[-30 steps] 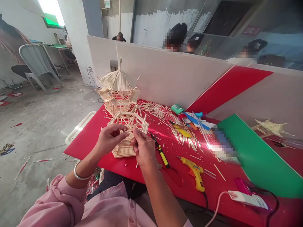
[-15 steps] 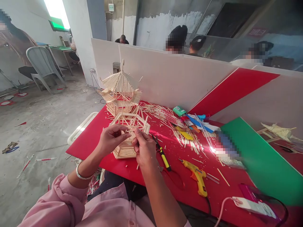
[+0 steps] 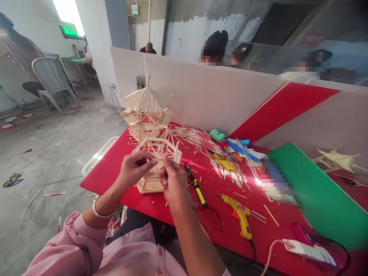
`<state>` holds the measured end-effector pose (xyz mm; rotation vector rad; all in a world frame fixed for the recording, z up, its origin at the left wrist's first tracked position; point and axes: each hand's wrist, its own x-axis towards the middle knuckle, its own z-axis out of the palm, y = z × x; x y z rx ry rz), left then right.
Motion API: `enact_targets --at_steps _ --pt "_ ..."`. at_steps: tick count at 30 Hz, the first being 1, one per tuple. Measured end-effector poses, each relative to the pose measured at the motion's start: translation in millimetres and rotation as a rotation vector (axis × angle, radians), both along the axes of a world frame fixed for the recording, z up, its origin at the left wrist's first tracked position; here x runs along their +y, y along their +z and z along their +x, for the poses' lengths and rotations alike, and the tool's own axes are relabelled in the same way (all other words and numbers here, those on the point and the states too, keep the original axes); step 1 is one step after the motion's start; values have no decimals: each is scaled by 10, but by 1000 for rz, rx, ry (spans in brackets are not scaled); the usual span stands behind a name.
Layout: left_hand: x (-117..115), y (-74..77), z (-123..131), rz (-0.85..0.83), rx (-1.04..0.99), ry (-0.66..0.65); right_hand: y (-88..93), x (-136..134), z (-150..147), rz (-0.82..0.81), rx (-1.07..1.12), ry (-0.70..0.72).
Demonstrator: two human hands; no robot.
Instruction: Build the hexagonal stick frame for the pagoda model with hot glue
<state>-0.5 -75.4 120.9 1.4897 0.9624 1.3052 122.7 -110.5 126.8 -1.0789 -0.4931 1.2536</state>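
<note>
"Thin stick (image 3: 158, 158): where exactly is it?"

"Between the person's two hands, in front of the upper part of an open-topped stick frame (image 3: 151, 184), which stands on the red table (image 3: 107, 166)."

"Take me across from the far left."

"A grey plastic chair (image 3: 51, 74) is on the concrete floor (image 3: 69, 147), beside a seated co-worker (image 3: 24, 57). Nearer, a silver bangle (image 3: 102, 212) circles the left wrist."

"And the left hand (image 3: 135, 168)?"

"Fingers curled, with thumb and forefinger drawn together on the stick's left end. Beyond that hand, a roofed stick tower (image 3: 145, 101) stands upright behind the frame. I cannot tell whether the two touch."

"The right hand (image 3: 176, 180)?"

"Nearly a fist, its thumb and forefinger pinched on the stick's right end. Part of the frame is hidden behind both hands."

"What lies past it?"

"Yellow-handled cutters (image 3: 199, 191) just beside the right hand, then loose sticks (image 3: 195, 138) scattered farther back. Next, a yellow glue gun (image 3: 240, 214) lies on its side, its nozzle towards the cutters. Farther right, a white power strip (image 3: 309, 251) sits near the front, a green board (image 3: 313, 191) behind it, and a small stick pavilion (image 3: 339, 158) beyond the board."
</note>
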Motion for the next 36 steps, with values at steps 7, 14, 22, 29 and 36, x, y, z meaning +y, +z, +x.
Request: enact_targets --at_steps 7,14,22,29,36 --pt "4 6 0 31 25 -18 5 -3 -6 6 30 -13" --pt "-12 25 20 18 8 -5 -11 -11 -1 15 35 -8" --pt "-19 -13 -28 150 98 26 -45 -116 30 220 -291 -119" --pt "-305 266 -114 711 428 60 52 -405 137 480 -827 -115" --pt "-450 441 48 723 548 -73 130 -623 284 546 -938 -169"
